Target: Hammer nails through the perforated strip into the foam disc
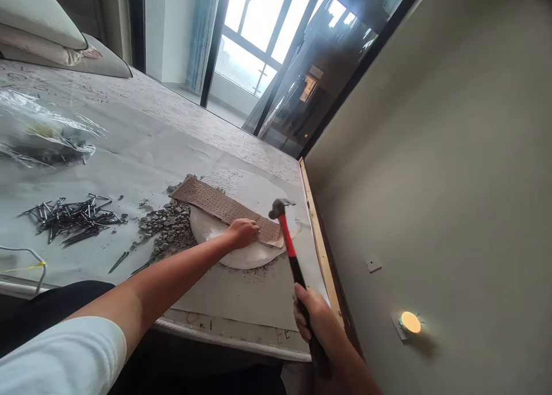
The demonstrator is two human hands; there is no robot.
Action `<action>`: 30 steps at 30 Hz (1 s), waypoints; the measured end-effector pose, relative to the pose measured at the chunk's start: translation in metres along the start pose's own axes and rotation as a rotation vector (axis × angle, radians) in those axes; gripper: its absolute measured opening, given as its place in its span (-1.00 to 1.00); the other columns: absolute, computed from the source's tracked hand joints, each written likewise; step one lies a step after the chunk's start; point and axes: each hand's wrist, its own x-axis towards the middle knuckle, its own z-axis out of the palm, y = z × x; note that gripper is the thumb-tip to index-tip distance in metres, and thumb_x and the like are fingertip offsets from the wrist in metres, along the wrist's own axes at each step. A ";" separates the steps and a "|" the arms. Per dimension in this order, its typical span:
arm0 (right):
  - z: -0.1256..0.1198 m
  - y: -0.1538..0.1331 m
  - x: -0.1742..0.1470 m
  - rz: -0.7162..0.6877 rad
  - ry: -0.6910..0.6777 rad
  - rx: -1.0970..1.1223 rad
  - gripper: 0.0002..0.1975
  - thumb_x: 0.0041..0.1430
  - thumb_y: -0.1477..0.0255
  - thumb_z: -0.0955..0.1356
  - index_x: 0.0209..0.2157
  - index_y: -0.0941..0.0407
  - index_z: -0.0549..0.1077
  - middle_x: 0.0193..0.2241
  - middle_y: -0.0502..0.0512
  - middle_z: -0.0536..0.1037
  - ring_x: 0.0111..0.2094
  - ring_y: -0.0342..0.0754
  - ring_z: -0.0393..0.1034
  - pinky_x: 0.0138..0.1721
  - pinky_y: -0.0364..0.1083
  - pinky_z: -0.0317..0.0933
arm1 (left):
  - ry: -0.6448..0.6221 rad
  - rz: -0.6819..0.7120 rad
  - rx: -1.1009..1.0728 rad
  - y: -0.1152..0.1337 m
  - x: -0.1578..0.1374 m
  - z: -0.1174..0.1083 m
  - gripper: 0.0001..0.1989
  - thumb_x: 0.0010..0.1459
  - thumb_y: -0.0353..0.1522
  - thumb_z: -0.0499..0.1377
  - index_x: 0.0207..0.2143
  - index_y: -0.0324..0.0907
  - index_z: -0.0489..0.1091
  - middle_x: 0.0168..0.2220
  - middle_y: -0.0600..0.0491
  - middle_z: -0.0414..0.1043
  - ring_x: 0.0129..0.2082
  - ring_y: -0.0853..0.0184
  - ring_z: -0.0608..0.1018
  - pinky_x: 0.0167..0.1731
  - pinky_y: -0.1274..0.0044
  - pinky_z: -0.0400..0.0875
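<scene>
My right hand [317, 317] is wrapped round the black grip of a claw hammer [291, 245] with a red neck. Its metal head is raised near the right end of a brown perforated strip [215, 202]. On that strip rests my left hand [242, 234], fingers pinched together at what looks like a thin nail, mostly hidden by the fingertips. Beneath the strip lies a round white slab [250, 257]. Dark grey rubble [170, 228] is heaped by the slab's left side, and a pile of steel nails [75, 217] lies farther left.
A clear plastic bag [47, 133] with dark contents sits at the left. Loose nails [118, 261] lie near the front edge of the grey sheet [142, 142]. A wooden rail [319, 240] runs along the right wall. Pillows [43, 15] are stacked at the back left.
</scene>
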 end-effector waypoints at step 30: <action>0.002 0.000 0.003 -0.016 0.013 -0.074 -0.49 -0.03 -0.11 0.22 -0.55 0.08 0.12 -0.82 -0.22 0.14 -0.87 -0.30 -0.04 -0.84 -0.23 -0.15 | 0.015 -0.017 0.001 0.001 0.000 -0.004 -0.66 0.22 -0.30 -0.04 -0.45 -0.23 0.46 -0.41 -0.03 0.47 -0.41 0.35 0.50 -0.42 0.54 0.30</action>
